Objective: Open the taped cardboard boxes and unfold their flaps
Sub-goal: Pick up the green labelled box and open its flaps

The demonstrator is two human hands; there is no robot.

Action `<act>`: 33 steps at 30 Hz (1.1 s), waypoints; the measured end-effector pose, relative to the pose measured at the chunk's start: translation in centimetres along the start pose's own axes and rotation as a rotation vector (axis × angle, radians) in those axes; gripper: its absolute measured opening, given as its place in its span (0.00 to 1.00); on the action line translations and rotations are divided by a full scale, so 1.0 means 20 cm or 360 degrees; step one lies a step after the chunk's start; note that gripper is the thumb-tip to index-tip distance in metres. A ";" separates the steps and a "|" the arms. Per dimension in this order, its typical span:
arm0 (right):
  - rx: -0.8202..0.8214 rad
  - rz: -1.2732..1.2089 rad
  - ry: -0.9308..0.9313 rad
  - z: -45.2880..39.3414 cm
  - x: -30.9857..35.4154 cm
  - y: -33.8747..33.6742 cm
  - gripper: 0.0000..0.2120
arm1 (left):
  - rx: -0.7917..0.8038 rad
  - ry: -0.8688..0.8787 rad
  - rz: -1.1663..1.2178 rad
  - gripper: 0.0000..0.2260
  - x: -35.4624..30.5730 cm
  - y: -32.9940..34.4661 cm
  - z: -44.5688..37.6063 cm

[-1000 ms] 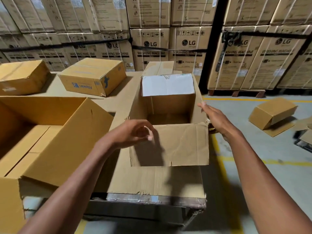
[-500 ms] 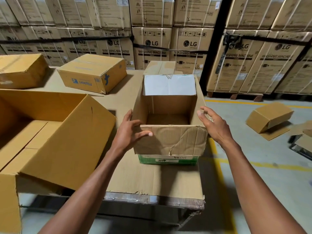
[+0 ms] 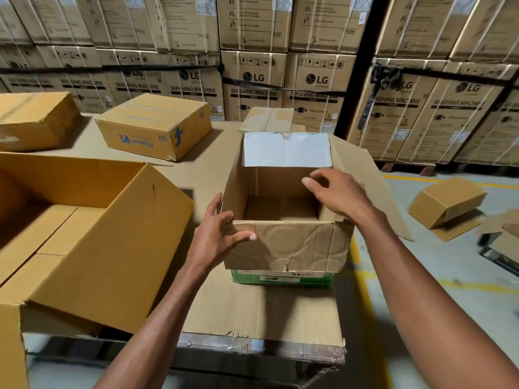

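Observation:
A worn brown cardboard box [image 3: 283,245] with a green base stands open on the table in front of me. Its front flap hangs down outward, its white-faced back flap [image 3: 286,150] stands up, and its right flap [image 3: 362,178] leans out to the right. My left hand [image 3: 216,237] rests on the box's front left corner, thumb laid across the front flap and fingers along the left wall. My right hand [image 3: 337,195] hovers over the opening near the right wall, fingers loosely bent, holding nothing. The box's inside looks empty.
A big yellow box [image 3: 112,234] with spread flaps fills the table's left. A closed Flipkart box [image 3: 154,124] and another closed box [image 3: 33,119] sit behind it. The cardboard-covered table [image 3: 252,313] ends just right of my box. A tipped box [image 3: 446,200] lies on the floor; stacked LG cartons [image 3: 252,77] wall the back.
The front flap went from lying level to hanging down. My right hand left the right flap, which now leans outward, and moved over the opening. My left hand shifted onto the front left corner.

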State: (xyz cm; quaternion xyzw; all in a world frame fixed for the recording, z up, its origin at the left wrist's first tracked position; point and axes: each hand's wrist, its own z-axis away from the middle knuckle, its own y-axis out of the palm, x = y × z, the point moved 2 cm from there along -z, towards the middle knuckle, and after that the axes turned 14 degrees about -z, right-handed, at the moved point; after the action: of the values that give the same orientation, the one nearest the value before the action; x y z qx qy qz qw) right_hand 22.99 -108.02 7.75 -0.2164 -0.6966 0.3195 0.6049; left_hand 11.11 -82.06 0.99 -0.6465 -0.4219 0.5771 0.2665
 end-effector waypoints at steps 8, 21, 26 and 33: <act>0.1008 0.0798 0.0257 -0.44 0.06 0.40 0.33 | -0.0074 0.0032 0.0114 0.37 0.05 0.03 0.00; 0.0424 0.0563 0.0030 -0.74 0.21 0.43 0.48 | -0.0181 0.0030 0.0144 0.32 0.15 0.12 0.02; 0.0151 0.0541 -0.0091 -0.97 0.28 0.40 0.49 | -0.0185 0.0040 0.0140 0.30 0.14 0.11 0.03; 0.0287 0.0576 0.0129 -1.20 0.16 0.39 0.45 | -0.0143 -0.0034 0.0163 0.48 0.14 0.11 0.02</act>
State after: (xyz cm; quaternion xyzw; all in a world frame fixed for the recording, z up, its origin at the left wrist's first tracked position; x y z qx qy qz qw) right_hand 45.29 -95.96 6.07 -0.2957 -0.5900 0.4751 0.5820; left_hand 11.21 -80.74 -2.38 -0.6723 -0.4166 0.5774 0.2027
